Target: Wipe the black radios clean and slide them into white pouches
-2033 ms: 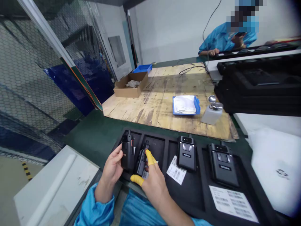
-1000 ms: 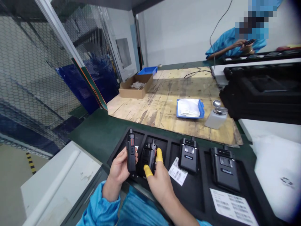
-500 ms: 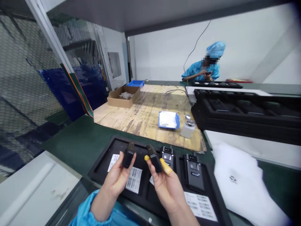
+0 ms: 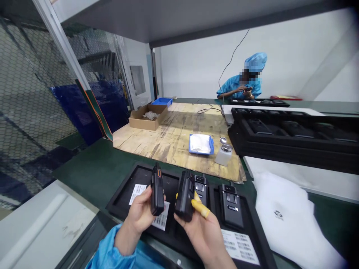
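Observation:
My left hand point(image 4: 140, 212) is closed around a black handheld radio point(image 4: 157, 192) with an orange-ringed button on its side, held on edge. In my right hand point(image 4: 204, 231), which wears yellow finger cots, a second black handheld device point(image 4: 184, 198) is gripped upright. Both are above a black foam tray point(image 4: 119, 198). Two similar devices lie in the tray to the right, one point(image 4: 201, 185) partly behind my right hand and another point(image 4: 231, 207) in full view. Printed labels point(image 4: 241, 244) with barcodes lie in the tray's compartments.
Stacked black foam trays point(image 4: 280, 145) stand at the right, with a white foam bag point(image 4: 286, 216) in front. Behind my tray are a dispenser bottle point(image 4: 224, 155), a blue tray point(image 4: 201, 152) with white wipes, and a cardboard box point(image 4: 144, 125). Across the table sits a co-worker point(image 4: 238, 82).
Both hands have turned the devices more upright, so their sides face me. The orange-ringed button on the left one now shows clearly.

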The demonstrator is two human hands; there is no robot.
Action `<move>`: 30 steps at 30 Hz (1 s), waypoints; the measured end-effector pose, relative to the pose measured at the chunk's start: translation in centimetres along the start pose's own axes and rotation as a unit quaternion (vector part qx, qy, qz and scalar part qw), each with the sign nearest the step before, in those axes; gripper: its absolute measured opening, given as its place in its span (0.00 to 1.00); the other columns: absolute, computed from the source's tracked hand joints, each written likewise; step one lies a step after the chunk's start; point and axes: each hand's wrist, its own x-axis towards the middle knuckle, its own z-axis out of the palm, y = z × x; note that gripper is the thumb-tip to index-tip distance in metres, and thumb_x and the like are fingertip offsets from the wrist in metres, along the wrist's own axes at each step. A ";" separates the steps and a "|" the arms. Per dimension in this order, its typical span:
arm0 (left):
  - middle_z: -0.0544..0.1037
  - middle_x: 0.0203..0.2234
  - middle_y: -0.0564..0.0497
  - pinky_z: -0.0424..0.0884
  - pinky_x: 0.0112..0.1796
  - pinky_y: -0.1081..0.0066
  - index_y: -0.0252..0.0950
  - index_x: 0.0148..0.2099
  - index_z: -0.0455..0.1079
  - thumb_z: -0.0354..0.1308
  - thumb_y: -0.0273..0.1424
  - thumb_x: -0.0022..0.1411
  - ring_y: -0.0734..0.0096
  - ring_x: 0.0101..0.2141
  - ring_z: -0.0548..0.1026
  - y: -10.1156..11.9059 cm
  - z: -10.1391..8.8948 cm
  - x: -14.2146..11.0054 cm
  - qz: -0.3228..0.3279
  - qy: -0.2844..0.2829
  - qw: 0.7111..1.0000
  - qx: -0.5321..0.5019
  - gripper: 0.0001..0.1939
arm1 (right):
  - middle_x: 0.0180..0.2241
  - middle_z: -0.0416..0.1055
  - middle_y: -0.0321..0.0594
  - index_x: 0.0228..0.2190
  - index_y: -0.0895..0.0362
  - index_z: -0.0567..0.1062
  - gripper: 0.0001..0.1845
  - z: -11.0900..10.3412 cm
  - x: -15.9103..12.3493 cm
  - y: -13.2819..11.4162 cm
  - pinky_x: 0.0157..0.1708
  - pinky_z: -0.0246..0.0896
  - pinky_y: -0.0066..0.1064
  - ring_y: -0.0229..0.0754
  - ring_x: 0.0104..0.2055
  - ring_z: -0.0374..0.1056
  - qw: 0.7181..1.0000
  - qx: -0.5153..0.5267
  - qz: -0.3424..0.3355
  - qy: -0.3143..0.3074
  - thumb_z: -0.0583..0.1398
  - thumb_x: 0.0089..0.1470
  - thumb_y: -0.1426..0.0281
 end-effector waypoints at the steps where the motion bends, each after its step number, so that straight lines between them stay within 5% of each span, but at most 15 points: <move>1: 0.77 0.31 0.46 0.77 0.26 0.70 0.33 0.61 0.58 0.59 0.25 0.58 0.65 0.28 0.78 0.0 -0.3 -0.1 -0.005 -0.025 1.000 0.015 0.29 | 0.33 0.77 0.35 0.48 0.47 0.71 0.27 -0.5 -0.1 0.1 0.32 0.72 0.39 0.42 0.31 0.73 1.000 -0.014 -0.012 -0.018 0.64 0.44 0.72; 6: 0.73 0.30 0.50 0.76 0.23 0.70 0.39 0.61 0.59 0.66 0.29 0.50 0.68 0.27 0.75 -0.4 -1.1 -0.1 -0.010 -0.105 0.992 0.068 0.36 | 0.44 0.75 0.34 0.53 0.41 0.67 0.36 -2.2 -0.5 0.7 0.46 0.67 0.41 0.41 0.41 0.72 0.995 -0.065 -0.051 -0.047 0.68 0.42 0.69; 13: 0.71 0.29 0.51 0.74 0.22 0.73 0.37 0.49 0.69 0.65 0.30 0.49 0.71 0.25 0.72 -0.7 -1.4 0.5 -0.005 -0.124 0.987 0.105 0.23 | 0.56 0.66 0.29 0.53 0.38 0.66 0.36 -2.6 0.0 1.4 0.55 0.58 0.31 0.38 0.58 0.60 0.982 -0.128 -0.134 -0.024 0.69 0.43 0.68; 16: 0.71 0.29 0.50 0.72 0.22 0.74 0.36 0.45 0.70 0.65 0.30 0.49 0.71 0.25 0.72 -0.7 -1.5 0.6 -0.010 -0.124 0.986 0.111 0.19 | 0.56 0.65 0.28 0.52 0.38 0.67 0.36 -2.6 0.2 1.6 0.55 0.57 0.27 0.35 0.58 0.60 0.980 -0.134 -0.146 -0.008 0.70 0.40 0.68; 24: 0.73 0.29 0.50 0.72 0.23 0.75 0.36 0.54 0.67 0.67 0.31 0.49 0.70 0.26 0.73 -0.7 -1.4 0.8 0.004 -0.105 0.987 0.122 0.28 | 0.57 0.64 0.30 0.54 0.41 0.65 0.38 -2.9 0.6 1.5 0.57 0.55 0.29 0.36 0.58 0.60 0.979 -0.137 -0.150 -0.007 0.69 0.41 0.67; 30: 0.78 0.32 0.48 0.74 0.26 0.76 0.38 0.54 0.68 0.64 0.28 0.54 0.69 0.27 0.77 -0.3 -1.9 1.0 0.005 -0.086 0.988 0.129 0.24 | 0.49 0.72 0.39 0.60 0.50 0.55 0.46 -2.5 0.9 1.4 0.50 0.62 0.27 0.36 0.49 0.69 0.948 -0.199 -0.247 -0.015 0.68 0.43 0.72</move>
